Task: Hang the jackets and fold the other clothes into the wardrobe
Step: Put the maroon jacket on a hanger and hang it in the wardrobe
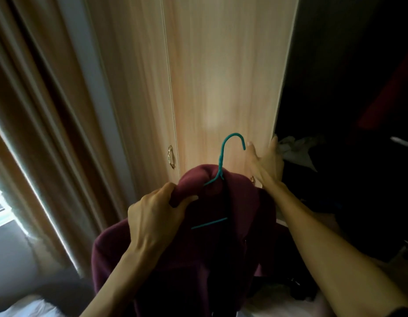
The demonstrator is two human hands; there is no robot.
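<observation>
Jacket: maroon jacket (221,236) is already draped on a teal hanger (221,161), held up in front of the wardrobe and not yet on any rail.
Left hand: left hand (157,213) bunches the jacket's shoulder; its fingers (184,201) are curled and pinching the fabric.
Right hand: right hand (265,159) lies flat against the free edge of the wardrobe door (221,76), fingers spread, thumb on the door face, holding no garment.
Hanger hook: it stands clear above the collar, just beside the right thumb, hooked on nothing.
Wardrobe: the open compartment (347,88) to the right is very dark; no rail can be made out, only something pale and crumpled (294,149) and a reddish shape deeper in.
Done, as judged: one jacket is on its hanger and the door looks open enough to reach inside.
Left, as judged: hooking this jacket inside, then the other clothes; dark items (290,289) lie low near the bed (26,307), unfolded as far as shows.
</observation>
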